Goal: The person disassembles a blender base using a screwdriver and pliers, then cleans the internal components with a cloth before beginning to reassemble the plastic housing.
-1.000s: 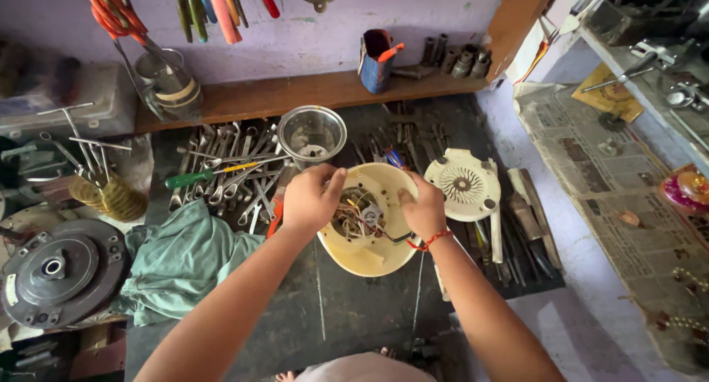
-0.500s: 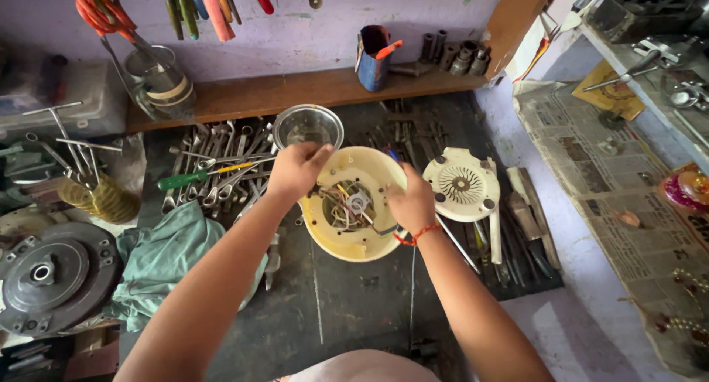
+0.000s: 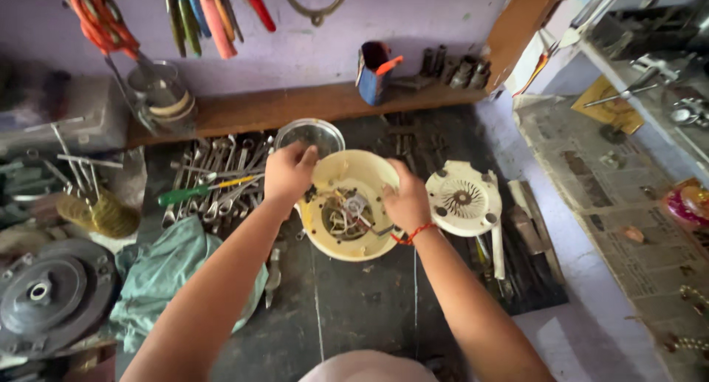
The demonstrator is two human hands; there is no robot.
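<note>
1. The cream round housing (image 3: 353,205) sits mid-counter (image 3: 354,308), open side up, right in front of the person & between both forearms.
2. Left hand (image 3: 289,174) is closed on the housing's upper-left rim, fingers curled over the edge. Right hand (image 3: 405,201) is closed on the right rim, w/ fingers reaching toward the inside. A red thread band (image 3: 410,234) is on that wrist.
3. Key relation: housing is round, so no long axis; its opening faces the camera. Both hands touch it on opposite sides, about equally near; the right hand's fingers are closer to the centre.
4. Inside the housing: a dark core w/ loose wires (image 3: 347,213), white & reddish, tangled round the middle. Detail too small to sort further.
5. Clear glass jar (image 3: 309,134) stands just behind the housing, near the left hand; contents can't be made out.
6. White vented cover (image 3: 462,199) lies just right of the housing, beside the right hand.
7. Left of the hands: a spread of spanners (image 3: 214,182) w/ a green-handled screwdriver (image 3: 203,191) on top, and a green cloth (image 3: 166,275) nearer the person.
</note>
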